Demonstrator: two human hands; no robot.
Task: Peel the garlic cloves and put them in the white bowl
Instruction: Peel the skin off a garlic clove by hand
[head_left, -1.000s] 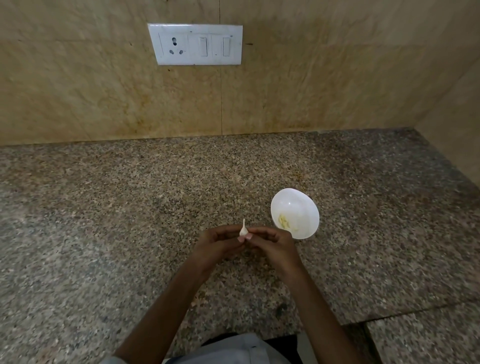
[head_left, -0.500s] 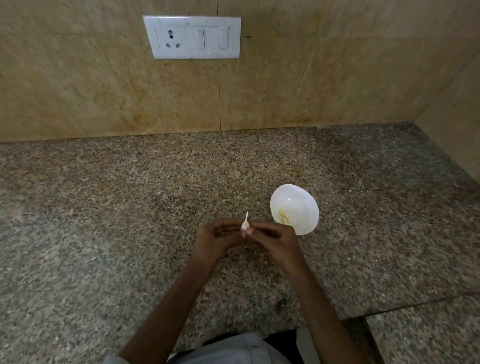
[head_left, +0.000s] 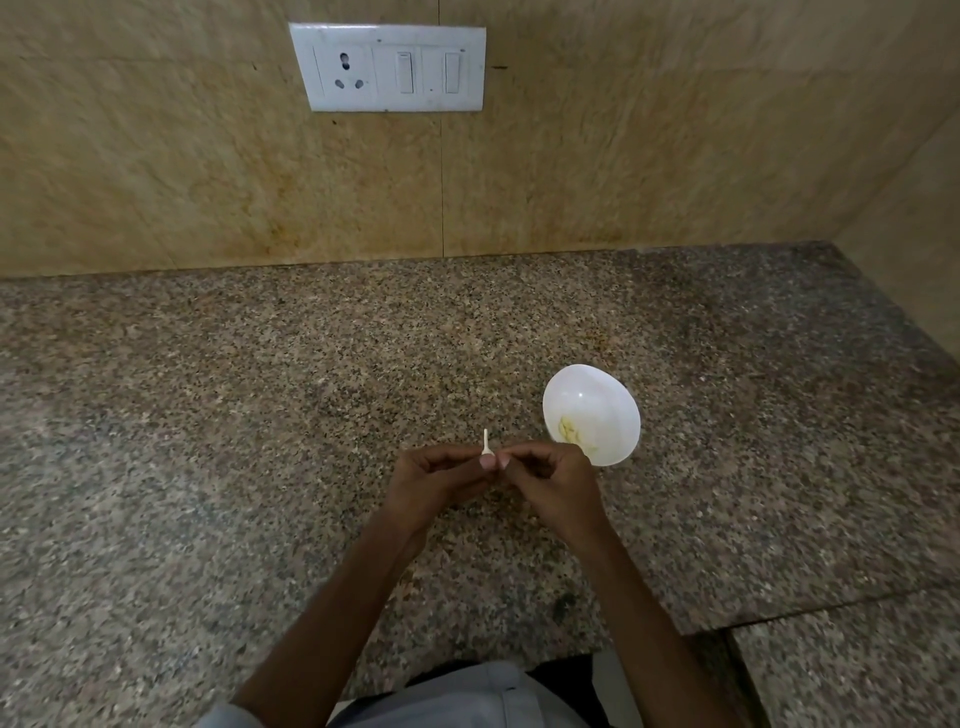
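While I pinch one garlic clove (head_left: 486, 458) between both hands, the white bowl (head_left: 587, 382) sits just beyond my right hand (head_left: 551, 483).

Held above the bench (head_left: 249, 415), the clove is caught where the curled fingertips of my left hand (head_left: 430, 483) and my right hand meet. Both hands nip its fat end, and its thin tail stands up and away from me, so its long axis runs nearly upright. I judge I am mid-peel, though I cannot tell how much skin is off. The bowl lies to the right of the clove and a little farther from me, close by my right knuckles, with a few pale yellow pieces (head_left: 571, 432) already in it. My right hand is the nearer one, so the drop should be a short carry rightward and forward.
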